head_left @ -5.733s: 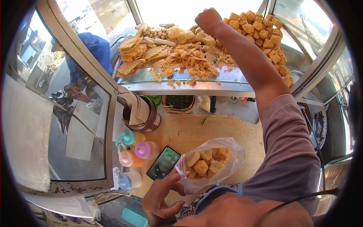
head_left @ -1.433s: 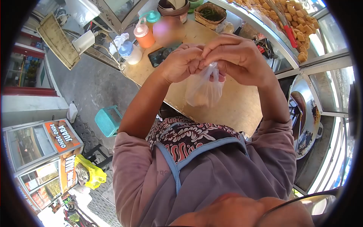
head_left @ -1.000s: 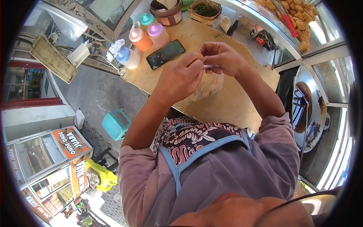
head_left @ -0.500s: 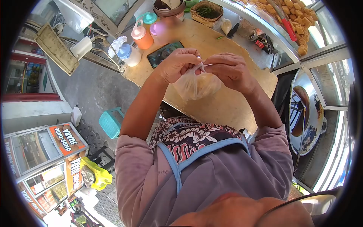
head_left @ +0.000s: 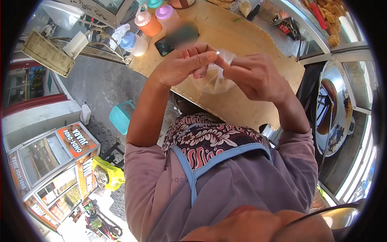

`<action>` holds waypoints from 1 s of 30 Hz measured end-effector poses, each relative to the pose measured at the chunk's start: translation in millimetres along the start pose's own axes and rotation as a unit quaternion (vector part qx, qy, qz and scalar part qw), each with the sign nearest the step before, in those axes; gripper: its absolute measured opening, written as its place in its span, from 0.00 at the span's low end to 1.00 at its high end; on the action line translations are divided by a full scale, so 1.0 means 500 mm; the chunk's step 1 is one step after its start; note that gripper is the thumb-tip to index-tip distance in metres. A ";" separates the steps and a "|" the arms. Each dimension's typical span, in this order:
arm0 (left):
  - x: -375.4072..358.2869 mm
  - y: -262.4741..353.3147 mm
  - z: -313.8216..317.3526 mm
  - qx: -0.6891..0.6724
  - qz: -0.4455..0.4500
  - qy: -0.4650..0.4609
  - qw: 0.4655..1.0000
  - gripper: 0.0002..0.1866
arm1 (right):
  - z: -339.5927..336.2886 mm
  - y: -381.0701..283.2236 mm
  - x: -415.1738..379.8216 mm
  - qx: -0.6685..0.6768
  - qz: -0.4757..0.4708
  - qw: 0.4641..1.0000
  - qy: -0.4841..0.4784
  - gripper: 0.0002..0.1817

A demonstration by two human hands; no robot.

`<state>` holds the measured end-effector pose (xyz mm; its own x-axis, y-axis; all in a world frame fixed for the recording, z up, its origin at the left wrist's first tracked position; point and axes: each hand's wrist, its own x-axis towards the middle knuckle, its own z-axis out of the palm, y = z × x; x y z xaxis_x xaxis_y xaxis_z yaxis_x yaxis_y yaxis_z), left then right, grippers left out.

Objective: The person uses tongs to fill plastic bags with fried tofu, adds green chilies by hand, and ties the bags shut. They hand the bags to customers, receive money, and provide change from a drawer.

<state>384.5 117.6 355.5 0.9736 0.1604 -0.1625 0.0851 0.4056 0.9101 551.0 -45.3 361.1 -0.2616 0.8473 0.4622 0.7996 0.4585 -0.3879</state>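
Observation:
A clear plastic bag point(head_left: 215, 84) hangs between my two hands above the wooden tabletop, with its lower part showing below the fingers. My left hand point(head_left: 188, 65) is closed on the bag's upper part, thumb against the fingers. From the other side my right hand point(head_left: 254, 76) pinches the same gathered plastic, its fingertips almost meeting the left ones. What lies inside the bag is hard to make out now; a pale yellowish tone shows through it. Just beyond my left hand a dark phone point(head_left: 163, 47) lies flat on the table, partly covered by a blurred patch.
Squeeze bottles, one orange point(head_left: 147, 23) and one with a blue lid point(head_left: 134, 43), stand at the table's point(head_left: 238, 103) far left. Fried pieces point(head_left: 333, 24) and red-handled tongs point(head_left: 318, 15) sit behind glass, upper right. A large wok point(head_left: 333, 109) is at the right.
Both hands have shifted, and the right hand now sits further right. The bag looks flatter and more see-through near the fingers. The camera has tilted slightly, moving the surroundings in view.

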 end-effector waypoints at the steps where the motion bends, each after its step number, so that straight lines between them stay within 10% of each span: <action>1: -0.014 0.016 0.024 0.045 0.011 -0.034 0.998 0.12 | -0.001 0.004 0.018 -0.009 -0.006 1.000 0.020 0.08; 7: -0.129 0.058 0.004 0.156 0.055 0.026 0.986 0.11 | 0.047 -0.071 0.097 0.138 0.046 0.964 0.222 0.08; 14: -0.349 0.106 -0.082 0.094 0.113 0.076 0.986 0.10 | 0.208 -0.230 0.012 0.281 0.302 0.911 0.010 0.10; 20: -0.523 0.048 -0.263 0.152 0.033 0.113 0.981 0.11 | 0.595 -0.228 -0.058 -0.062 0.590 0.798 -0.101 0.16; 30: -0.645 -0.007 -0.421 0.104 0.005 0.213 0.971 0.10 | 0.710 -0.181 -0.125 -0.265 0.543 0.797 -0.024 0.09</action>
<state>25.6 253.8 324.7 0.8023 0.5390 -0.2563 0.1606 0.2187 0.9625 303.0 -44.3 84.3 0.7295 0.6823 0.0483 0.6812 -0.7183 -0.1415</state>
